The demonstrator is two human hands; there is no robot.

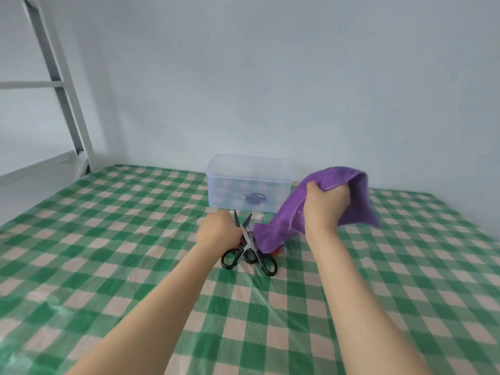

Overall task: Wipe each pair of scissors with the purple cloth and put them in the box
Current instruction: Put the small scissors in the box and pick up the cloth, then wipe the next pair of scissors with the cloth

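Note:
Black-handled scissors [250, 250] lie on the checked cloth with blades parted, tips pointing toward the box. My left hand [219, 228] grips them at the blades just left of the pivot. A red-handled pair [276, 251] lies underneath, mostly hidden by the black pair and the cloth. My right hand [324, 207] holds the purple cloth [284, 220] lifted off the surface, its lower end draping onto the scissors. The clear plastic box [216, 182] stands open behind, with one dark-handled pair of scissors [255, 198] inside.
A green and cream checked covering [135, 239] spreads over the whole surface. A pale wall stands right behind the box. A grey metal ladder frame [62, 98] rises at the far left.

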